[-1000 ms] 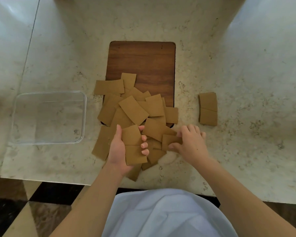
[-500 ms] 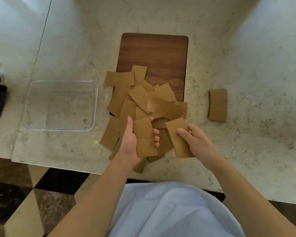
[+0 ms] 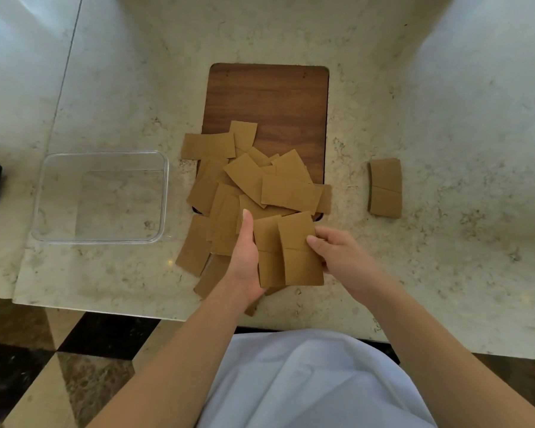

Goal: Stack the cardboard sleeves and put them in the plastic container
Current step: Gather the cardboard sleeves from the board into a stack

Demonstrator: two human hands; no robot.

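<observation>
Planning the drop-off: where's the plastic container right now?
In the head view the plastic container sits left on the counter, empty, beside the loose sleeve pile.

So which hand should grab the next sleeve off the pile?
Probably the right hand. The left hand cradles the stack, while the right only pinches one sleeve being laid onto it, so it frees up first. The pile lies just ahead.

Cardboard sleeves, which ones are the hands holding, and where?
The left hand cradles a sleeve stack by its left edge; the right hand grips a sleeve at its right edge.
</observation>
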